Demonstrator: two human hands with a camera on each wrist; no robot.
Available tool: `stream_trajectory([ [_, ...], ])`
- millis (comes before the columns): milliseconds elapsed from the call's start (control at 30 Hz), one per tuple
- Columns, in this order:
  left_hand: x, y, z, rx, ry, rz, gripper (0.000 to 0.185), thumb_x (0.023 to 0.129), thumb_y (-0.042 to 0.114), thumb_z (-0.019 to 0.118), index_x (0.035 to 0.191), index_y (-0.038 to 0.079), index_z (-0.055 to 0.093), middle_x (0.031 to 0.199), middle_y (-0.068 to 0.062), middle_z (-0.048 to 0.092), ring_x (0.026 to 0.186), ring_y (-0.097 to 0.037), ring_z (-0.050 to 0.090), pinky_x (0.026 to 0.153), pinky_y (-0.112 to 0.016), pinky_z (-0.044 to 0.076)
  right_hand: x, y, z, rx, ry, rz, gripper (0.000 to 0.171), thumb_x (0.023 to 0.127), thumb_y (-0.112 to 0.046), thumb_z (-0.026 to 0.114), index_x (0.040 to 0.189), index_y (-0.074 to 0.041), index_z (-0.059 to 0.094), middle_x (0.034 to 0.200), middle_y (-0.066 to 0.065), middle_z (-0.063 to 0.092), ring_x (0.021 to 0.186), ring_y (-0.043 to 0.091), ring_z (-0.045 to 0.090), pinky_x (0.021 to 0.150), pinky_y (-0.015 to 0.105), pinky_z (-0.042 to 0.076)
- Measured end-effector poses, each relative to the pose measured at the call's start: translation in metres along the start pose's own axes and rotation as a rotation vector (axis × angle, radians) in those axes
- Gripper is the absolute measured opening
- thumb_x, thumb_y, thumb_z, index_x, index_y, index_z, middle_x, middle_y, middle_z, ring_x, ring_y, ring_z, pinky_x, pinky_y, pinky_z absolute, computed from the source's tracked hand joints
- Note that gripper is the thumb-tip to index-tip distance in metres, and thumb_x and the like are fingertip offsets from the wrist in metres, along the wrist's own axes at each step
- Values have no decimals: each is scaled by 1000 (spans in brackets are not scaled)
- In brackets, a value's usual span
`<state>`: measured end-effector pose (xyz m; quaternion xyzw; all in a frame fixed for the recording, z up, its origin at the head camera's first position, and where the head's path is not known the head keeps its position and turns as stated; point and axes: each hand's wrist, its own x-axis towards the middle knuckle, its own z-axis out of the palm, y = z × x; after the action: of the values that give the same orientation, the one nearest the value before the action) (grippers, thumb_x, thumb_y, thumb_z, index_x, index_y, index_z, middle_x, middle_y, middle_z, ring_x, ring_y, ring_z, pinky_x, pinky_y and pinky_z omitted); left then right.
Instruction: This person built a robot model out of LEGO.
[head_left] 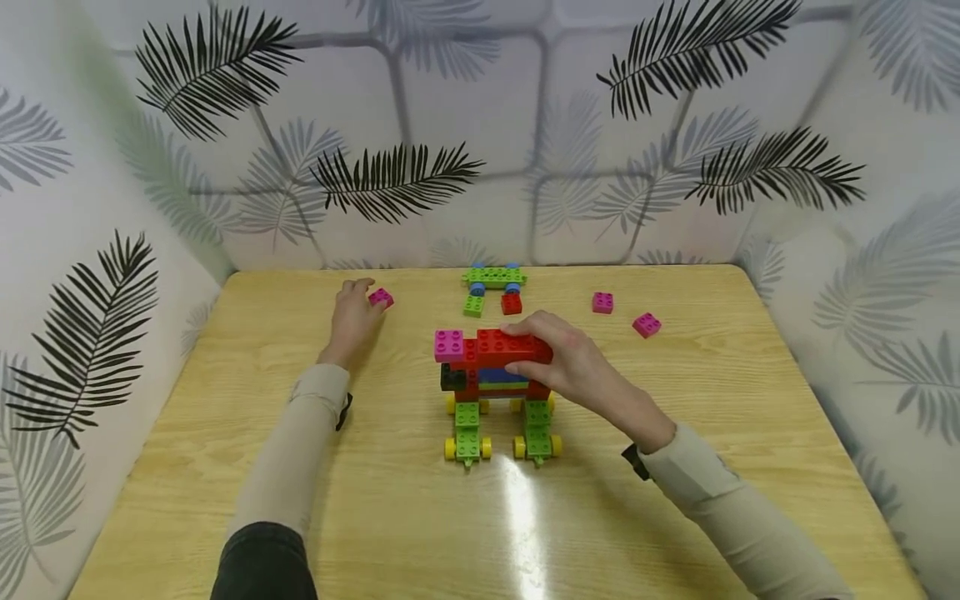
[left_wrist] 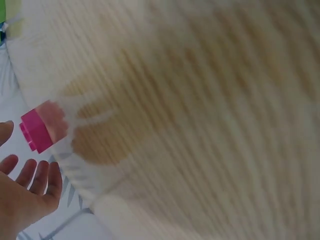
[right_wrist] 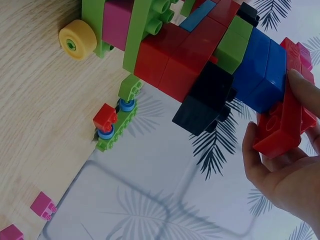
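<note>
A toy-brick model (head_left: 491, 385) stands on two green bases with yellow wheels; its body has red, blue and black bricks and a pink one at the upper left. My right hand (head_left: 573, 358) grips the red brick (right_wrist: 280, 131) at the model's top, thumb on one side and fingers on the other. At the far left of the table, my left hand (head_left: 356, 317) reaches beside a pink brick (head_left: 381, 297). In the left wrist view, that hand's fingers are spread and a gap shows between them and the brick.
A green wheeled base (head_left: 495, 277) with blue wheels lies at the table's back edge. In front of it sit a green brick (head_left: 473, 306) and a small red brick (head_left: 512, 303). Two pink bricks, one nearer the back (head_left: 602, 302) and one further right (head_left: 647, 325), lie on the table.
</note>
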<state>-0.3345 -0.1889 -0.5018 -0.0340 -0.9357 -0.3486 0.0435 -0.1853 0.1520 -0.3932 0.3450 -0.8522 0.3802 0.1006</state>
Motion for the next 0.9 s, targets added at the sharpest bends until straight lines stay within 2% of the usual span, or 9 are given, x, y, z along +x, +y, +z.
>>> stream_trajectory([
  [133,2,-3,4,44,-3,-20,56,94,16,59,144,2,37,139,-22,39,124,-40,37,95,-52,39,2,0,1,8,-2,-13,42,79,-11,79,117,-8,63,113,5,63,100,18,59,88,34,51],
  [300,6,-4,5,128,-82,-17,63,95,20,60,149,6,32,144,-24,34,127,-44,34,97,-59,32,3,-1,1,17,-18,-1,42,80,-13,79,119,-9,62,117,5,62,104,20,59,90,36,51],
  [400,6,-3,6,163,-108,-7,58,96,21,59,147,4,36,141,-25,37,124,-44,35,96,-59,31,3,-2,2,17,-28,17,43,80,-14,78,120,-10,62,118,5,62,106,20,58,91,36,50],
  [567,4,-1,8,191,-98,21,48,96,19,59,139,2,46,132,-25,44,118,-43,40,94,-57,36,3,-2,0,7,-32,32,43,81,-14,78,121,-10,62,118,5,62,106,20,58,91,37,50],
  [767,-3,2,9,191,-111,85,37,95,10,58,129,-2,53,122,-26,50,110,-42,46,90,-51,45,1,-4,-2,0,-27,40,44,80,-14,78,120,-11,62,117,4,62,105,19,58,91,37,50],
  [900,-10,10,7,168,-132,116,36,94,9,61,127,-3,54,119,-24,54,106,-40,51,89,-49,46,-1,-4,-3,0,-25,42,43,81,-13,78,121,-11,62,117,5,62,105,21,58,90,38,51],
])
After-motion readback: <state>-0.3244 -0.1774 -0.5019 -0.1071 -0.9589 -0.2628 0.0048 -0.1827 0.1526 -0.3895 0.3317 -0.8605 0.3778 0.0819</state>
